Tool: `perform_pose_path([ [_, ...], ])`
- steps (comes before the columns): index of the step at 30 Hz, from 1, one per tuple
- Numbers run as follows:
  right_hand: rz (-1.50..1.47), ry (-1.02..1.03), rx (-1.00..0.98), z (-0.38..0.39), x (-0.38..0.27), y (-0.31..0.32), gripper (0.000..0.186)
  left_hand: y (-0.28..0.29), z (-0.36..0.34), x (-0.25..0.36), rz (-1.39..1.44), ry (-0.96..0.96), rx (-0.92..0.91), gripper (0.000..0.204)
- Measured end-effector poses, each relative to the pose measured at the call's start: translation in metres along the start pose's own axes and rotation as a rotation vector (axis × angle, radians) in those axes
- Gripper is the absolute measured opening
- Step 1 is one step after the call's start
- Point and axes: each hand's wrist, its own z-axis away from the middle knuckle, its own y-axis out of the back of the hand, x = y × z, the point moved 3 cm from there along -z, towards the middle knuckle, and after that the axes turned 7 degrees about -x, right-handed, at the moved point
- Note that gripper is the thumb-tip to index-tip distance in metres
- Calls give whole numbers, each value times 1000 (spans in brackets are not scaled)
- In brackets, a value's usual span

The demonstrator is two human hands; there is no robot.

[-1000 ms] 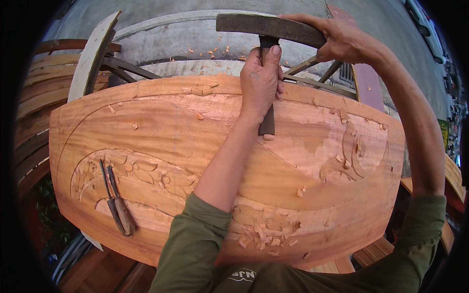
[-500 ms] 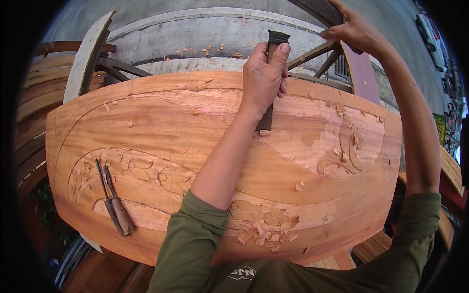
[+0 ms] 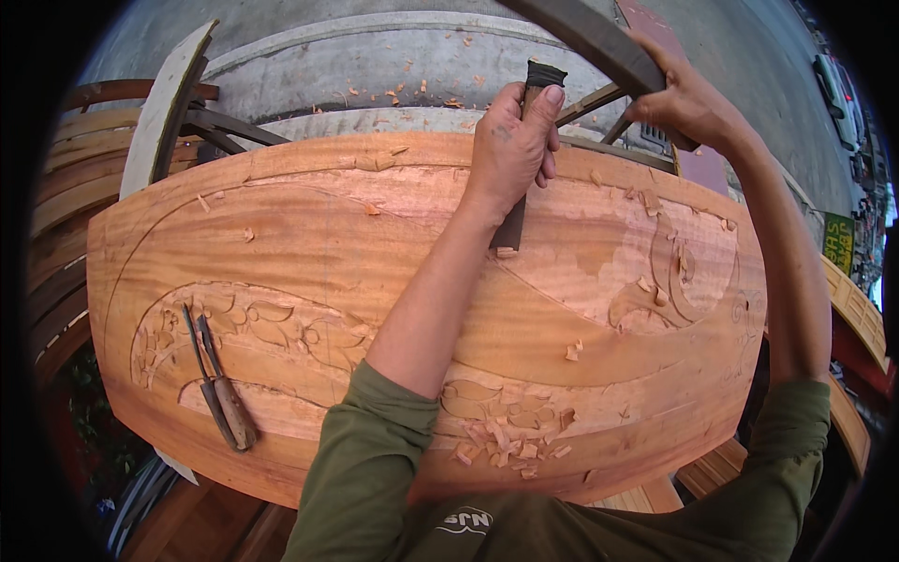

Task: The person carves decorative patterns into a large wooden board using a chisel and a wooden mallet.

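My left hand (image 3: 510,140) is closed around the handle of a chisel (image 3: 508,229), whose butt end is bound in black. The chisel stands tilted, its broad dark blade meeting a carved wooden panel (image 3: 281,244). Above and to the right, my right hand (image 3: 691,108) grips a thick, squared bar of dark wood (image 3: 599,47) near one end. The bar is raised over the far edge of the panel, apart from the chisel's top. Leaf and scroll shapes are cut into the panel at left, right and near side.
Two more gouges (image 3: 220,403) lie side by side on the panel's left. Curled wood shavings (image 3: 506,450) are heaped at the near side. A pale plank (image 3: 164,112) on trestle legs juts out at far left. Slatted wood stands left; parked vehicles (image 3: 836,98) line the road at right.
The wooden bar in my right hand has swung left and slightly down, nearer to the chisel's top. My left hand and the chisel's top have shifted slightly right; the blade stays put.
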Motion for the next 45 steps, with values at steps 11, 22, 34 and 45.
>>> perform_pose_path([
  [11,-37,20,-8,26,13,-10,87,-11,-1,0,42,46,-81,46],
  [22,27,-90,-126,44,16,-20,93,-12,2,-12,-13,148,-169,47],
  [34,-211,42,281,62,37,-23,89,19,-8,25,65,140,-190,52],
  [45,-500,65,412,53,24,-34,77,54,-25,32,151,-348,190,34],
])
